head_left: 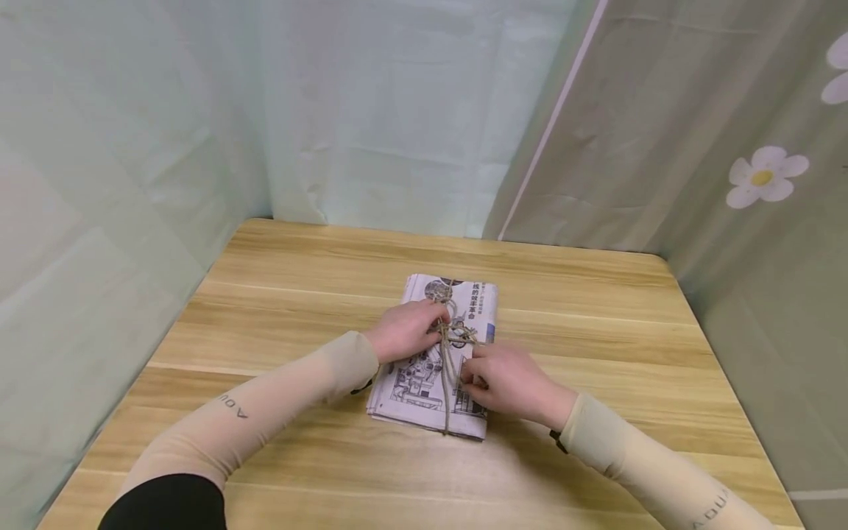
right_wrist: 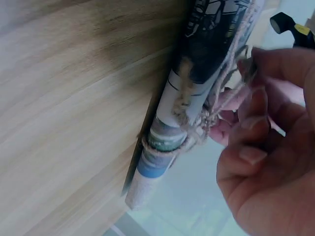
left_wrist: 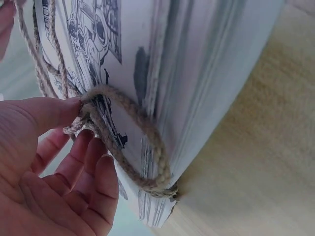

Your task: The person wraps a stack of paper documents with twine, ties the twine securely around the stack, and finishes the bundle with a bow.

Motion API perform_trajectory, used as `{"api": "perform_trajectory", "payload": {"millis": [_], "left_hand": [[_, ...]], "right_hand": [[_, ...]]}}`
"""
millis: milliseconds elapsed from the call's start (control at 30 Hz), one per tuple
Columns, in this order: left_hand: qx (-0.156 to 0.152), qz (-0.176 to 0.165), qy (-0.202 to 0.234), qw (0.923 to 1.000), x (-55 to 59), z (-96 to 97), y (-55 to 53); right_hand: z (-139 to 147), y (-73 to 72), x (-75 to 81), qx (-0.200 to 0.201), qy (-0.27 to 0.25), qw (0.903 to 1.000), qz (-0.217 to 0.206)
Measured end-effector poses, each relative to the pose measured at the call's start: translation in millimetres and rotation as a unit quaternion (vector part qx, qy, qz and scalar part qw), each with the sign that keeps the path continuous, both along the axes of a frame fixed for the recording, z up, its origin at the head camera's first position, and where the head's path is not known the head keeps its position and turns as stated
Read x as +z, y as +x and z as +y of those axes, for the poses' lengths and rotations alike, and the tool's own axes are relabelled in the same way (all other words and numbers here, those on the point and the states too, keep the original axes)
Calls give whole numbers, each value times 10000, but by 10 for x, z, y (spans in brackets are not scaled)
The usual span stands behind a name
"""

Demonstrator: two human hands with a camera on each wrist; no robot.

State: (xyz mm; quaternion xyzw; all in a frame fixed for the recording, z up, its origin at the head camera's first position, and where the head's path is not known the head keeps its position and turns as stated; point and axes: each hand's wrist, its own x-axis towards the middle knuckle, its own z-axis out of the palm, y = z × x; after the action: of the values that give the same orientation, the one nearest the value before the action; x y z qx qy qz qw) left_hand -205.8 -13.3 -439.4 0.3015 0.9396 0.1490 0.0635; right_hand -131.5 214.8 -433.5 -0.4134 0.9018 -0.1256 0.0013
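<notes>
A folded stack of newspapers (head_left: 404, 401) lies on the wooden table, with brown twine (head_left: 446, 412) crossed around it lengthwise and across. My left hand (head_left: 407, 329) reaches over the stack's left side and pinches the twine by the crossing between thumb and fingertips. In the left wrist view, a twine loop (left_wrist: 160, 152) hangs from that pinch over the paper edges. At the stack's right side, my right hand (head_left: 513, 379) holds a strand between thumb and forefinger, its other fingers curled. Strands bunch around a knot (right_wrist: 209, 118) in the right wrist view. The strand's tip is hidden by my fingers.
The wooden table (head_left: 596, 346) extends on all sides of the stack. A pale curtain (head_left: 411, 132) hangs behind and to the left, and a grey-brown curtain with flowers (head_left: 702, 132) hangs at the right. Light sleeves cover both forearms.
</notes>
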Motion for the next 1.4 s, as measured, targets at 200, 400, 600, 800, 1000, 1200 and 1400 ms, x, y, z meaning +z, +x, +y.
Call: {"api": "perform_trajectory", "payload": {"millis": [200,400,600,800,1000,1200,1400], "left_hand": [[25,-12,-35,10000,-10,-9,-6],[89,-433,334,9985,78,-68,12],[539,-795,707,9929,211,-394,79],[1175,-1428,410,9819,221,-746,209],[1455,-2004,77,9688,137,-797,306],[1224,-1921,81,9737,105,-734,306],[1108,-1773,-36,9779,102,-748,292]], "right_hand": [[78,39,50,461,249,9980,-364],[106,-171,205,-329,-238,9954,-863],[127,-600,341,-1241,-1067,9811,-1029],[63,-915,331,-1490,-931,9719,-1567],[-51,-1027,258,-1438,-140,9743,-1726],[-57,-991,243,-1490,415,9693,-1910],[-60,-997,145,-1474,75,9686,-2000]]}}
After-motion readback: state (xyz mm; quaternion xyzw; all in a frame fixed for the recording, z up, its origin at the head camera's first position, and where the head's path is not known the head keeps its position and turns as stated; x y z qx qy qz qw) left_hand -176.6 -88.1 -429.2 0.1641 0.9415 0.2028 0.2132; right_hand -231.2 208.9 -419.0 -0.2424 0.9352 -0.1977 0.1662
